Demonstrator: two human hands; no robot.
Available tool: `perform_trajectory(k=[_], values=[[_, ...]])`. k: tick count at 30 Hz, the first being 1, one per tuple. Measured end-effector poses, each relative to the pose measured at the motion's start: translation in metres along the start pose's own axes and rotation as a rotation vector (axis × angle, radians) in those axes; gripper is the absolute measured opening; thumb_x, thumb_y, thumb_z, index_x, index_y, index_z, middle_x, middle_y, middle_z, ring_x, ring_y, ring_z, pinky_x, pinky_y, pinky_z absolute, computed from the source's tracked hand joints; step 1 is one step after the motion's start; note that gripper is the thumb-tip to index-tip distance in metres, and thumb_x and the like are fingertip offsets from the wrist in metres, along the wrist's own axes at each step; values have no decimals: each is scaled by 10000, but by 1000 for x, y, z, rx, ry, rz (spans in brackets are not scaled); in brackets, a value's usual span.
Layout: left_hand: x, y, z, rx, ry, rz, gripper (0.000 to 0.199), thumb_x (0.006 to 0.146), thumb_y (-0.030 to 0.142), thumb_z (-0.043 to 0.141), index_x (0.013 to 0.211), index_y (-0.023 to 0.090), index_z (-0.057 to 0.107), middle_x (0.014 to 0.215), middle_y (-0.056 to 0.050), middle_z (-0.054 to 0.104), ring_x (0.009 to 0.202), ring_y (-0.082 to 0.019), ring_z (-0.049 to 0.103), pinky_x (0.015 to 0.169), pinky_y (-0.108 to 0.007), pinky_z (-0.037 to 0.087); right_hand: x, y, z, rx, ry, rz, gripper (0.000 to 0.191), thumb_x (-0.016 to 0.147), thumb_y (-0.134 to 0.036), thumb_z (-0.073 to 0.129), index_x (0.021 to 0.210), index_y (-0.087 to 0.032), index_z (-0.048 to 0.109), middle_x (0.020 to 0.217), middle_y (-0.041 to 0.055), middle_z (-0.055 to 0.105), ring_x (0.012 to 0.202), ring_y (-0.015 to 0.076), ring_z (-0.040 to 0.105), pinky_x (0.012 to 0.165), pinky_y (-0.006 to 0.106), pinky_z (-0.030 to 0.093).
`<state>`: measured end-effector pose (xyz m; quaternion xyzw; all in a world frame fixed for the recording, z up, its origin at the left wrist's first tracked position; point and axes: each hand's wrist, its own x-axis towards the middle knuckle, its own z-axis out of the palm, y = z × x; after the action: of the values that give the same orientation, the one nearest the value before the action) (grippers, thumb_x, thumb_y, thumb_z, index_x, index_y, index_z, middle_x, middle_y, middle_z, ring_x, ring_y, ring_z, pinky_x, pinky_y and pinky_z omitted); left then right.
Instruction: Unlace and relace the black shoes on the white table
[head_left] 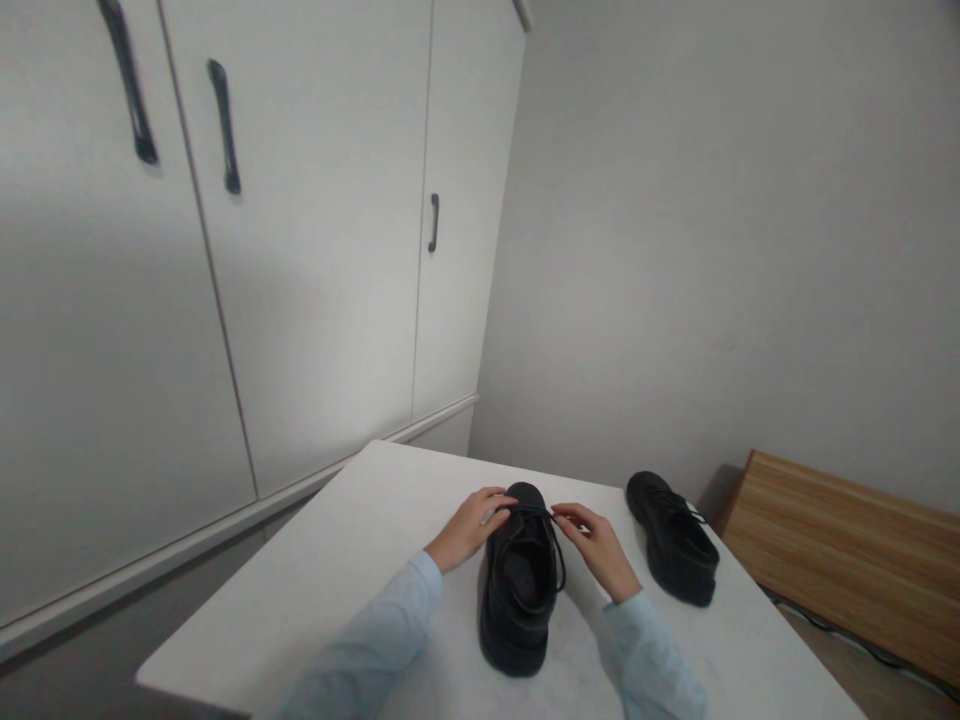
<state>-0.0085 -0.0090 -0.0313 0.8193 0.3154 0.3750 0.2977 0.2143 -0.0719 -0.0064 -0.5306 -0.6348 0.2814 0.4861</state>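
A black lace-up shoe (517, 620) stands upright on the white table (330, 560), its toe pointing away from me and its heel towards me. From the left, my left hand (474, 522) reaches to the front of the lacing, thumb and fingers closed around the black shoelace (531, 511). On the other side, my right hand (589, 540) pinches the lace between thumb and fingertips. A loop of lace hangs down along the shoe's right side. Further right on the same table rests a second black shoe (671, 540), touched by neither hand.
White cabinet doors (330, 250) with dark handles run along the left. A grey wall (712, 250) rises behind the table. To the right is a wood-grain piece of furniture (847, 560), with a cable (840, 632) near its lower edge.
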Motion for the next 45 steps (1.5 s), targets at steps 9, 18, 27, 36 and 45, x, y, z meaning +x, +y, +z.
perform_trajectory(k=[9,18,27,36,45], values=[[1,8,-2,31,118,89,261,868,382,476,997,218,632,1064,-79,560,1061,-211,495,971,-356,366,-3,0,4,15,-113,-46,359,744,-396,620,1059,-228,655,1193,94,607,1118,269,534,912,419,437],[2,1,1,56,130,41,203,812,378,564,876,205,651,969,-67,567,988,-217,512,909,-352,389,-5,4,6,-14,-138,-13,496,665,-375,690,1134,-236,601,1228,95,586,1136,281,524,936,453,416],[2,6,2,83,130,47,213,823,377,545,882,194,639,963,-74,586,978,-222,511,889,-352,387,-5,8,7,-49,-153,19,524,679,-398,673,1167,-241,569,1271,97,547,1169,277,494,939,443,408],[3,5,10,34,165,7,185,843,339,496,819,182,591,882,-56,592,906,-205,520,855,-349,405,-4,7,7,-80,-146,1,517,673,-410,676,1153,-250,575,1256,98,551,1162,284,492,920,443,414],[4,4,15,-202,164,-107,190,873,352,442,864,182,526,886,-36,612,874,-163,564,783,-282,435,-3,8,6,-120,-147,-43,500,680,-398,676,1141,-231,582,1234,99,564,1144,276,509,958,434,390]])
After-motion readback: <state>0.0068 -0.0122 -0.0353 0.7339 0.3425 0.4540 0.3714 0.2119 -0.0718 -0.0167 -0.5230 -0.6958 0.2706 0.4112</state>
